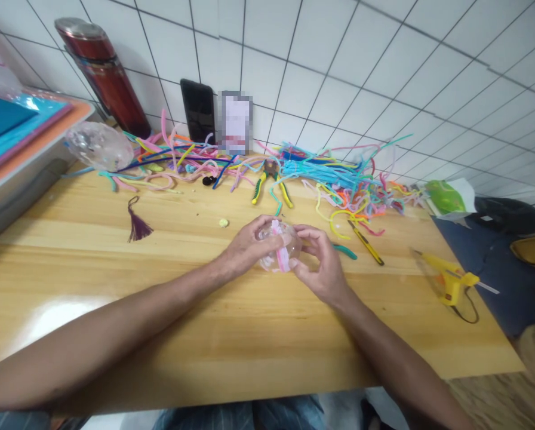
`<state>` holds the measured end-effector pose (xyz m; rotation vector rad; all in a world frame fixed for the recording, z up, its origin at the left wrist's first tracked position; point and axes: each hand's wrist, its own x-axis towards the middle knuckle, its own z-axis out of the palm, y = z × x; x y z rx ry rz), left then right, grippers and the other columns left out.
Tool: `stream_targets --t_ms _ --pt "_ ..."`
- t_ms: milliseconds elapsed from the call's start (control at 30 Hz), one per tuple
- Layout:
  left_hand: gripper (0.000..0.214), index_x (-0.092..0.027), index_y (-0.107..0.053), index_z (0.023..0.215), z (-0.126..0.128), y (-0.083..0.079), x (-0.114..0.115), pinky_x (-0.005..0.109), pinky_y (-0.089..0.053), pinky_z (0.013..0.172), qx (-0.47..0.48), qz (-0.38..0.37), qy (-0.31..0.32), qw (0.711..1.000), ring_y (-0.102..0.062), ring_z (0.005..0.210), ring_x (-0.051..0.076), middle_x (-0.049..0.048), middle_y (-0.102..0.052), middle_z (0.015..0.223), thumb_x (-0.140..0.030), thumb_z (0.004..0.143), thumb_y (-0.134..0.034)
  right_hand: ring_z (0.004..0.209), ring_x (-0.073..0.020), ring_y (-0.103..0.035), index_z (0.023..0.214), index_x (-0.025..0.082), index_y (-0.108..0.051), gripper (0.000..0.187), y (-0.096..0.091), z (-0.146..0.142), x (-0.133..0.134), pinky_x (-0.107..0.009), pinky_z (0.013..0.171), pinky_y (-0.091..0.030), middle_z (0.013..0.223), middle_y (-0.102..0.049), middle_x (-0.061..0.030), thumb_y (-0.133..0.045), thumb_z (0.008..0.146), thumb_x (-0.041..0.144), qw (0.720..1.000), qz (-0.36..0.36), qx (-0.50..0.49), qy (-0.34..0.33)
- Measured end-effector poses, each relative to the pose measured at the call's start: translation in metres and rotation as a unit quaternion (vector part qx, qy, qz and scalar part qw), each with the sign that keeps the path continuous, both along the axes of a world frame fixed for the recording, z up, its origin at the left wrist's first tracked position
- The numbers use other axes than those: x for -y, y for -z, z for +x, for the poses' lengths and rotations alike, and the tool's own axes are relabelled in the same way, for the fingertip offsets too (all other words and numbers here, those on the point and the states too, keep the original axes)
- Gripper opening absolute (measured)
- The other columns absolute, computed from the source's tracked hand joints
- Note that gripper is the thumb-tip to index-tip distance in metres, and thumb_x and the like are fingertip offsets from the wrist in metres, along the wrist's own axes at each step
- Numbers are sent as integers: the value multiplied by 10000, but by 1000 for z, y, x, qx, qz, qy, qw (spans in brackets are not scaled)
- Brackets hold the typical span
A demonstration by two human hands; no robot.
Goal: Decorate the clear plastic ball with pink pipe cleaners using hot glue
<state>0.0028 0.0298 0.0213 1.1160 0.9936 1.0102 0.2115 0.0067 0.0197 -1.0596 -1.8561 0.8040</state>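
Observation:
Between my two hands, above the wooden table, is a clear round ball with a pink and white strip running over its front. My left hand is wrapped round the ball's left side, its thumb laid across the front onto the strip. My right hand grips the right side with curled fingers and thumb. A small pale yellow lump lies just left of my hands. Behind the ball are green and yellow pliers, handles toward me. A short teal pipe cleaner piece lies by my right hand.
Many coloured pipe cleaners lie along the tiled wall. A red thermos, a black phone and another clear ball stand at back left. A purple tassel, yellow cutter and yellow glue gun lie on the table.

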Motion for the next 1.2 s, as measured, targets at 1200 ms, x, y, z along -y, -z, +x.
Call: stream_targets --t_ms 1200 --pt "636 -194 -720 1179 1 4 3 331 -559 866 8 7 5 1000 -722 999 265 52 -778 1086 -530 680 -929 1275 -297 -688 1272 296 -543 456 -4 0 5 -454 923 -684 1384 -669 -122 -746 868 239 998 37 58 8"
